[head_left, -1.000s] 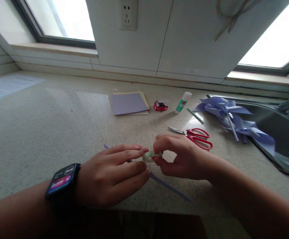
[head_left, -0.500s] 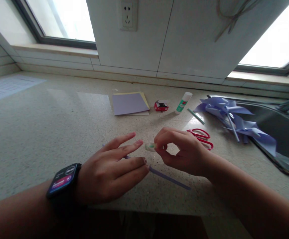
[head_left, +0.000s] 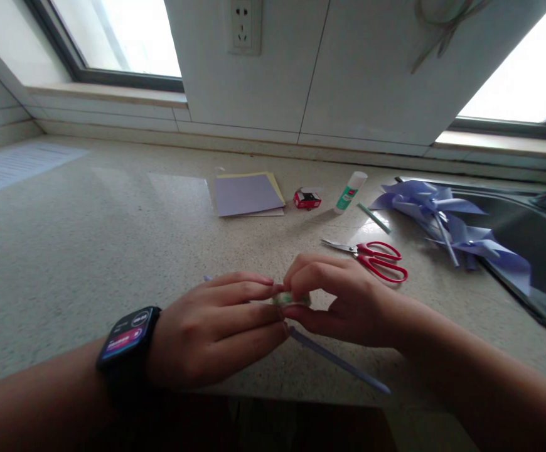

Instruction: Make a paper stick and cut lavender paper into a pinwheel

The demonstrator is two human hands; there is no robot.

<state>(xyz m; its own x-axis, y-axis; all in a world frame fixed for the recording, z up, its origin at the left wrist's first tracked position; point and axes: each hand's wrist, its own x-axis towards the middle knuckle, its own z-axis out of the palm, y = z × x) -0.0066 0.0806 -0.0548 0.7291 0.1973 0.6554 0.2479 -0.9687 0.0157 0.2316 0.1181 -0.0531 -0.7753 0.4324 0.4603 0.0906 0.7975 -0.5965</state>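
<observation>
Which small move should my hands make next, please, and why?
Perhaps the right hand could ease the small, pale, green-marked roll slightly to the right: it pinches this roll close beside the left hand, which lies over the thin, straight lavender strip and would probably hold it steady.

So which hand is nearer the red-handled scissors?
Right: the right hand is just on the near side of the scissors; the left hand is farther off, to their left.

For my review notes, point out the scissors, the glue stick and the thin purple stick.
Scissors (head_left: 361, 251): head view, red handles just behind the pivot.
Glue stick (head_left: 349, 194): head view, middle of the green labelled body.
Thin purple stick (head_left: 341, 361): head view, length right of the left hand's fingertips.
</observation>
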